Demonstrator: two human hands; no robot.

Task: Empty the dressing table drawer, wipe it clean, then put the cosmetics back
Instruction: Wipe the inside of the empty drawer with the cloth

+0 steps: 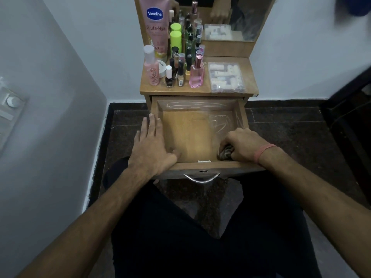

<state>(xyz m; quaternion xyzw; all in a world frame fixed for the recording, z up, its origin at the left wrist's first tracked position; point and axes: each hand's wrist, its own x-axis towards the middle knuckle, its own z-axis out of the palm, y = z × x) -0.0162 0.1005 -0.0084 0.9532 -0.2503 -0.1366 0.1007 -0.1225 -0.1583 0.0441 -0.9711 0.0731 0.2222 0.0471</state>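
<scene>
1. Right now both bare forearms reach forward from the person's lap, over dark trousers, to the pulled-out drawer.
2. Flat and spread wide, the left hand lies palm down on the drawer's left wall, fingers pointing away, thumb hooked inside near the front corner; it holds nothing.
3. Curled into a fist, the right hand sits in the drawer's front right corner, closed on a bunched cloth pressed to the floor of the drawer. A pink band circles that wrist.
4. Otherwise the drawer holds nothing; pale smeared streaks mark its back and right side, just beyond the right hand.
5. All the cosmetics stand on the tabletop above, well apart from both hands: a tall pink tube at the back left, a crowd of small bottles beside it, a pink perfume bottle in front.
6. To the right sits a clear box, with a mirror behind it.
7. Around the table are white walls and a dark speckled floor.
</scene>
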